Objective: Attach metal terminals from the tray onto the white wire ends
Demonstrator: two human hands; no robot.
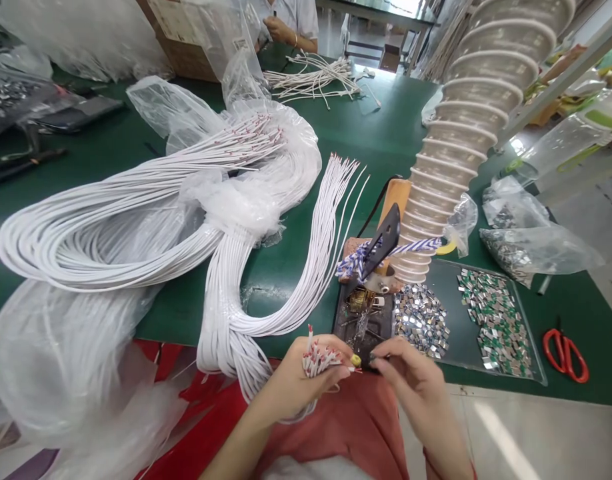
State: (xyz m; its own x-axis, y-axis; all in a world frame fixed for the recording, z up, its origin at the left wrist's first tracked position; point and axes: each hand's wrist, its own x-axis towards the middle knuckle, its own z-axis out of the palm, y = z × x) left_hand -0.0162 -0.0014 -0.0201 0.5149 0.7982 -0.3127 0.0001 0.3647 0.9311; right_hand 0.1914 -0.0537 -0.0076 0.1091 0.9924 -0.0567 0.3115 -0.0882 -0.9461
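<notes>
On the green workbench (576, 313) — the carton's label (173, 20) too small to read — the left hand (306, 380) grips a bunch of red-marked white wires (319, 363); the right hand (411, 387) pinches narrowly just beside them, holding what, I cannot tell.

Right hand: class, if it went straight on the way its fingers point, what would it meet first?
The right hand would probably meet the yellow-tipped finger of the left hand holding the red-marked white wire ends; depth is unclear.
</notes>
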